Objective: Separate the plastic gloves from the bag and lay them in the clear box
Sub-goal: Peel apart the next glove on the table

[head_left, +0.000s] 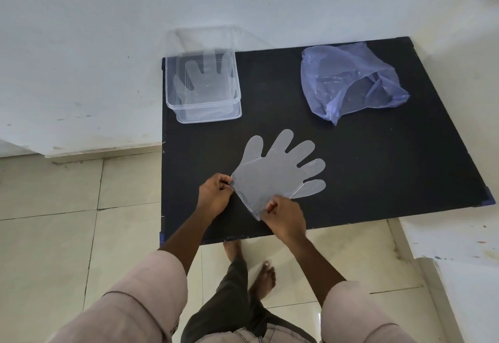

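Box (203,87): it sits at the table's (378,180) ten o'clock corner, open, with a glove (205,72) already lying flat inside. We judge it is kept clear of the work spot so a freed glove can go straight in.
Left hand (214,197): we pinch the cuff corner of the stack (278,172) at its nine o'clock edge, fingers closed on the plastic, so that side is anchored.
Stack: the gloves lie flat at the table's six o'clock edge, fingers fanned toward one o'clock. A second outline shows under the thumb and little finger, so we judge at least two layers cling together.
Right hand (286,219): we grip the cuff at its five o'clock corner, fingertips shut on the film, likely to peel one layer from the rest.
Bag (351,80): it rests crumpled at the table's one o'clock, mouth open toward us, well apart from the box. Whether more gloves remain inside we cannot tell.
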Available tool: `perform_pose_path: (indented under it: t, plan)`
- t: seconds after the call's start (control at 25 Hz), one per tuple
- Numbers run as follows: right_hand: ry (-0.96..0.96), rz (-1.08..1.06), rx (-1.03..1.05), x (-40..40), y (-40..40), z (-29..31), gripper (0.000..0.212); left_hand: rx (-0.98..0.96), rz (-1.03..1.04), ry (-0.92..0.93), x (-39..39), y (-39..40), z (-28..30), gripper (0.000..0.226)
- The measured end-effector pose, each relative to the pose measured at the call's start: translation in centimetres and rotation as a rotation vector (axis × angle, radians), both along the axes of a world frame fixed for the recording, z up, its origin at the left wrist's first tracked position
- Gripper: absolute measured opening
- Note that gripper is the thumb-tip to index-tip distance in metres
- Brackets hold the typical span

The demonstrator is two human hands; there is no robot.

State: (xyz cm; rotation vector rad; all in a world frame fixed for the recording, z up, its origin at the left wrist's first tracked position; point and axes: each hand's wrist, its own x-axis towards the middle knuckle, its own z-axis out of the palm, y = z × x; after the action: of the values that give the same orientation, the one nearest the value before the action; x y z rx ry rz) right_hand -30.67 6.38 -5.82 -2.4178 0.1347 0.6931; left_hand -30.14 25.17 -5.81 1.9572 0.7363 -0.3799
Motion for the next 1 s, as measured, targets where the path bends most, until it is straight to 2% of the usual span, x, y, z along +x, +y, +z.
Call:
perform_pose_path:
  t: [0.08, 0.16, 0.4, 0.48, 0.6, 0.76, 0.88, 1.0]
  plan:
    - [-0.223, 0.293, -0.028, -0.9, -0.5, 0.0, 0.022, -0.008, 0.021, -0.008, -0.1, 0.0, 0.0, 0.022]
    - [-0.304, 0.469, -0.078, -1.2, -0.9, -0.4, 0.033, -0.026, 0.032, 0.002, -0.1, 0.1, 0.0, 0.023]
    - [-0.417, 0.618, -0.169, -0.4, -0.8, -0.9, 0.032, -0.058, 0.051, 0.01, -0.5, 0.3, -0.1, 0.023]
    - [-0.417, 0.535, -0.083, -0.1, -0.8, -0.8, 0.024, -0.059, 0.06, 0.011, -0.8, 0.5, -0.1, 0.022]
    - [-0.366, 0.274, 0.111, 0.5, -1.0, -0.3, 0.009, -0.047, 0.078, -0.002, -1.0, 1.1, -0.2, 0.024]
    - [-0.249, -0.067, 0.305, 2.2, -1.7, 1.0, 0.007, 0.006, 0.054, -0.068, -0.9, 1.4, -0.1, 0.043]
    - [-0.206, -0.163, 0.398, 3.1, -2.6, 2.2, 0.007, 0.065, -0.054, -0.117, -0.4, 0.8, 0.1, 0.055]
    - [-0.197, -0.179, 0.423, 3.9, -3.3, 3.2, 0.006, 0.069, -0.064, -0.168, 0.4, 0.0, 0.4, 0.057]
